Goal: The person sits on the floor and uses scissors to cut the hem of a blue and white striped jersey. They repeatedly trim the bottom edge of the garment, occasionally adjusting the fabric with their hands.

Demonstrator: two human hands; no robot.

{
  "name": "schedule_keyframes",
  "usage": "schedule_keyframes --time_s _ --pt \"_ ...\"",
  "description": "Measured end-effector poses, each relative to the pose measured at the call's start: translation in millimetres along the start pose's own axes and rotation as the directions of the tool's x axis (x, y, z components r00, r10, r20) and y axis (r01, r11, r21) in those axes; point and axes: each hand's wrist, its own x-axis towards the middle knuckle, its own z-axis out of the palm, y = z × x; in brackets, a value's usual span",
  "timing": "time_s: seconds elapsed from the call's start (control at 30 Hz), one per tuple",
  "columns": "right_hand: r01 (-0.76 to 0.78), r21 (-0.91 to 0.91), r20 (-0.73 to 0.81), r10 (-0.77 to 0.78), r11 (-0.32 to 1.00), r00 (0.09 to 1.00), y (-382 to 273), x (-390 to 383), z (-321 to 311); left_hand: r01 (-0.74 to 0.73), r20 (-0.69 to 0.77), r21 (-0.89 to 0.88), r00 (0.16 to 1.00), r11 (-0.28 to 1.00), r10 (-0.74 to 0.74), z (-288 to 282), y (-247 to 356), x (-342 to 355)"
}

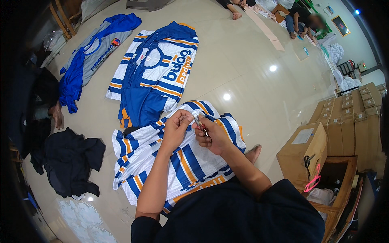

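Striped jersey [186,166], white with blue and orange bands, lies bunched in front of the torso, apparently across the lap, under both forearms; a pinch of its white cloth is raised near its upper edge; left hand [175,127] grips that pinch between thumb and fingertips; right hand [214,135] has its fingers curled around small red-handled snips [204,129], tips pointed at the pinched spot; whether the blades are parted, and what lies between them, cannot be told at this scale. Risk, as judged: blades and left fingertips are very close, so a slip or a shift of the cloth could nick skin; a fold caught under the tips could be cut along with the pinch, since the fabric is loose and layered; slack weight hanging from the pinch might also drag it out of line. Just beyond, a second striped jersey [133,87] lies on the floor; farther off, a grey-and-blue shirt [95,56]; to the left, a dark garment [73,162], near another person's hand [57,116]; to the right, a carton [302,141] with black scissors [307,164] against its side.
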Motion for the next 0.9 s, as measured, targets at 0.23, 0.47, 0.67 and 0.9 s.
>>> schedule_keyframes --time_s 0.23,0.47,0.67,0.9 --pt "0.043 0.040 0.001 -0.043 0.998 0.999 2.3 2.9 5.2 -0.023 0.023 0.006 0.999 1.000 0.023 0.7 6.6 0.0" --pt "0.075 0.017 -0.017 -0.075 0.997 0.997 2.0 3.8 4.6 0.016 0.027 -0.010 0.999 1.000 -0.016 2.5 2.5 2.1" --pt "0.087 -0.013 -0.044 -0.087 0.996 0.995 2.0 3.2 6.3 0.005 0.008 0.043 1.000 0.999 -0.006 1.0 -4.5 2.8" --pt "0.098 -0.018 -0.082 -0.100 0.995 0.992 -8.3 -0.9 8.8 0.031 -0.020 0.035 0.999 0.999 -0.030 0.1 -0.1 1.1"
